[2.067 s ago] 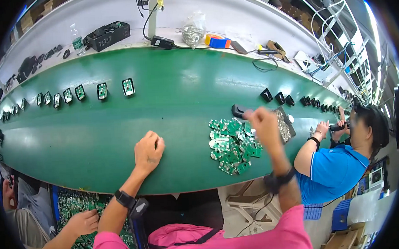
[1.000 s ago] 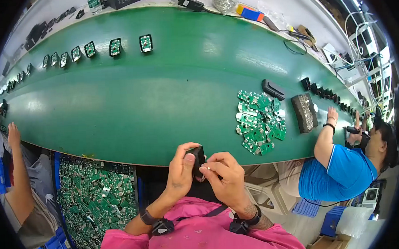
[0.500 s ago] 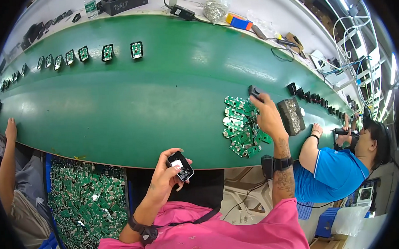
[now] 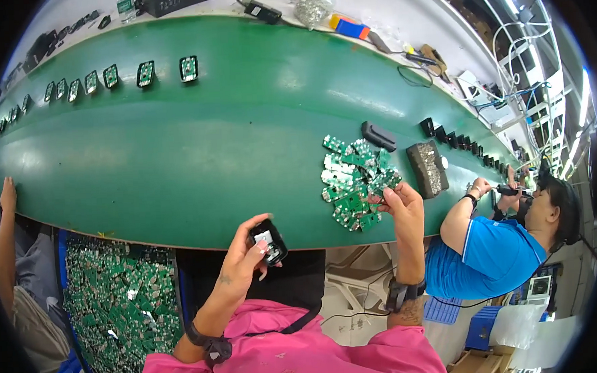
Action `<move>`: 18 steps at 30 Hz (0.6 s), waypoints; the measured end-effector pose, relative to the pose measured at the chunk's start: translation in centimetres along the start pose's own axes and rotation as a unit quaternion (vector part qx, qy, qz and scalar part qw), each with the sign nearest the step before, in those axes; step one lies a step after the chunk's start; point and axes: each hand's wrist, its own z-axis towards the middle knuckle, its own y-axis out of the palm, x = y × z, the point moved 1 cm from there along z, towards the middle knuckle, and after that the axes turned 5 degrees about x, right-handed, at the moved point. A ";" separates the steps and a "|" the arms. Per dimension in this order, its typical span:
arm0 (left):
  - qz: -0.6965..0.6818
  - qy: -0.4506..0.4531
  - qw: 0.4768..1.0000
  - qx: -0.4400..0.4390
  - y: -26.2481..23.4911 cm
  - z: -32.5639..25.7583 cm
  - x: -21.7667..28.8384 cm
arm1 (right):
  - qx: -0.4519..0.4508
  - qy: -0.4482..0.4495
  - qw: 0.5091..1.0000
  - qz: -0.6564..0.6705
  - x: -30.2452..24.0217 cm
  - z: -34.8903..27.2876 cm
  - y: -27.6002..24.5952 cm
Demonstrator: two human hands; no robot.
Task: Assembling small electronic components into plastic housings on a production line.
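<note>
Below the belt edge, left hand (image 4: 245,255) gripping black casing (image 4: 267,242), right hand (image 4: 401,205) pinching circuit board (image 4: 377,195)

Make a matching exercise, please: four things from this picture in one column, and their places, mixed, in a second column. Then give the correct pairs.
Things:
1. black case
2. board pile
3. board bin
4. orange and blue tool

Places:
A. under the belt's near edge, lower left
B. far side, behind the belt
C. in the left hand
D. on the belt, at the right hand

Pairs: 1-C, 2-D, 3-A, 4-B
</note>
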 end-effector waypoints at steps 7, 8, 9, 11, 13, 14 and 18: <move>0.056 0.072 0.996 0.018 1.9 0.0 0.4 | -0.069 0.077 0.976 0.193 -0.7 -8.6 5.6; 0.058 0.080 0.995 0.023 1.9 -0.2 0.7 | -0.104 0.088 0.972 0.193 -0.8 -9.4 6.5; 0.062 0.079 0.995 0.031 1.8 -0.3 0.7 | -0.126 0.105 0.966 0.199 -0.8 -10.1 7.4; 0.100 0.099 0.989 0.045 1.5 -0.5 0.7 | -0.180 0.141 0.949 0.216 -0.7 -11.5 8.8; 0.125 0.133 0.982 0.049 1.3 -0.4 0.1 | -0.196 0.128 0.954 0.186 -0.9 -12.8 9.8; 0.148 0.168 0.973 0.050 1.2 -0.3 -0.1 | -0.204 0.122 0.956 0.172 -1.1 -13.1 10.3; 0.145 0.165 0.974 0.046 1.2 -0.7 -0.2 | -0.225 0.097 0.963 0.113 -1.1 -13.0 11.1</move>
